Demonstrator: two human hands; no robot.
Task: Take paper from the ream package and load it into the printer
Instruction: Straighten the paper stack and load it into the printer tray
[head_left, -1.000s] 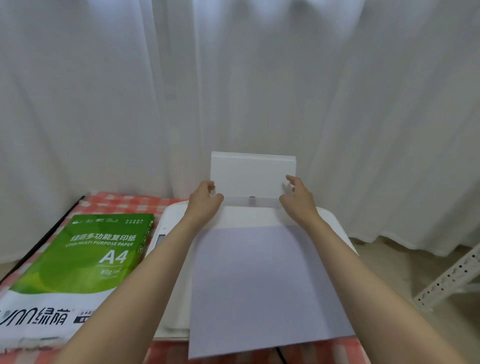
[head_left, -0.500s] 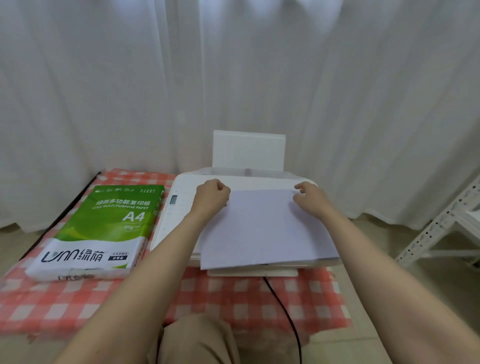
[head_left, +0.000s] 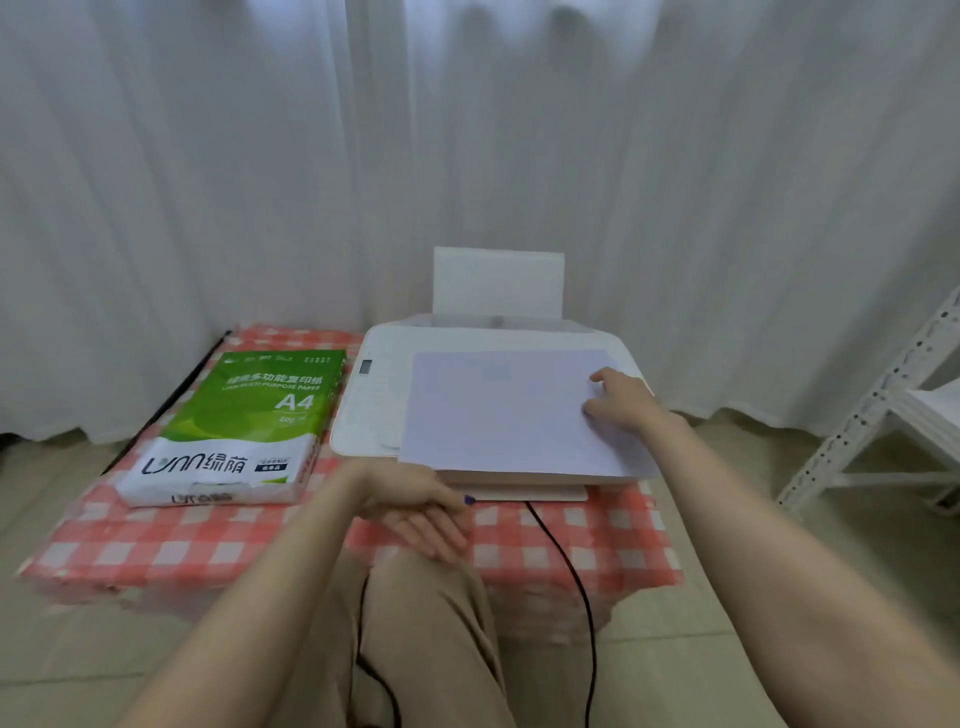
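A white printer (head_left: 374, 415) stands on a low table, its rear paper support (head_left: 498, 283) raised upright. A pale sheet of paper (head_left: 498, 415) lies flat on the printer's lid and overhangs the front edge. My right hand (head_left: 621, 397) rests on the sheet's right side, fingers spread. My left hand (head_left: 423, 512) hangs below the printer's front left corner, palm up, fingers loose, holding nothing. The green and white A4 ream package (head_left: 244, 426) lies flat to the left of the printer.
A red and white checked cloth (head_left: 208, 540) covers the table. A black cable (head_left: 561, 551) runs down from the printer's front. White curtains hang behind. A white metal rack (head_left: 878, 400) stands at the right. My knee sits below the table's edge.
My hands left the rear paper support and drew back. The left hand came off the sheet and dropped below the printer's front; the right stays on the sheet. The camera has pulled back.
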